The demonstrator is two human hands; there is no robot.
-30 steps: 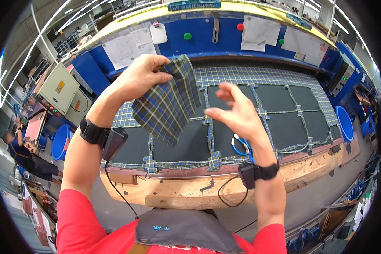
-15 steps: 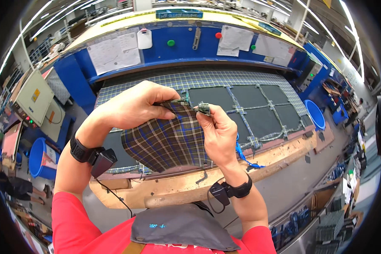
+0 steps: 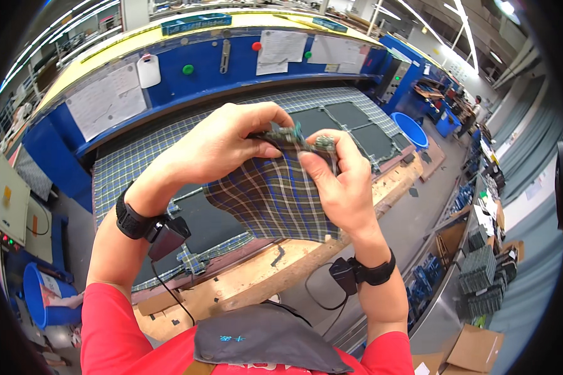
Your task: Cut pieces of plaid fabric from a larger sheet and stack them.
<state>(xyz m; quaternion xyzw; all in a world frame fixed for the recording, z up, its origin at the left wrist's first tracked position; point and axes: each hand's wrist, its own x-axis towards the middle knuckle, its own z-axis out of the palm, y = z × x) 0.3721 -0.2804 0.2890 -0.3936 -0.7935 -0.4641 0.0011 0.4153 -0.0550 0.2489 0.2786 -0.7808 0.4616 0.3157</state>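
Up in front of me hangs a dark brown plaid fabric piece (image 3: 272,197) with blue and white lines, its lower edge loose. My left hand (image 3: 234,140) is closed, pinching the top edge between thumb and fingers. Beside it, my right hand (image 3: 344,178) pinches the bunched greenish scrap strip (image 3: 324,142) at the top right corner of the piece. Whether the strip is joined to the piece cannot be made out. Below both hands lies the cut plaid sheet (image 3: 128,165) with dark rectangular openings framed by narrow strips.
A blue press machine (image 3: 200,69) with papers stuck on it spans the far side. The wooden edge board (image 3: 250,284) runs along the near side, bearing small scraps. Blue bins (image 3: 410,130) stand at both sides. Stacked plaid pieces (image 3: 478,269) lie at right.
My view has turned to the right. Both hands, still holding the fabric piece and strip, have risen slightly, and the right hand has come closer to the left.
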